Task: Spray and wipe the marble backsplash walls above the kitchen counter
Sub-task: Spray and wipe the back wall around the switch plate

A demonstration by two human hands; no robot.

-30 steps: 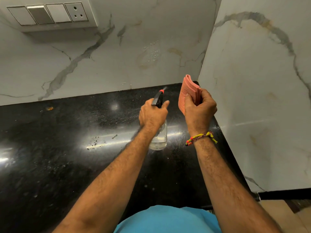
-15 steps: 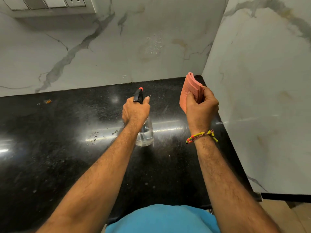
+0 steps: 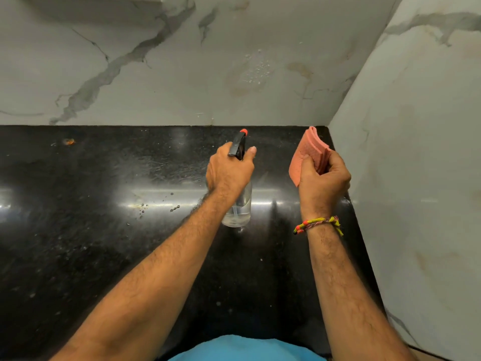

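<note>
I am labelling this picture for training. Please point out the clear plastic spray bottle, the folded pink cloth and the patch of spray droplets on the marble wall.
Clear plastic spray bottle (image 3: 238,209): head view, transparent body.
Folded pink cloth (image 3: 305,152): head view, flat face.
Patch of spray droplets (image 3: 256,67): head view, centre.

No readable text, label, brand, number or sign anywhere in view. Spray bottle (image 3: 237,204): clear body, black head, no label showing. Cloth (image 3: 307,155): plain pink, unmarked. Marble walls (image 3: 182,61) behind the bottle: veins and droplets only. Black desk (image 3: 78,217) under the bottle: specks and glare, no print.
</note>
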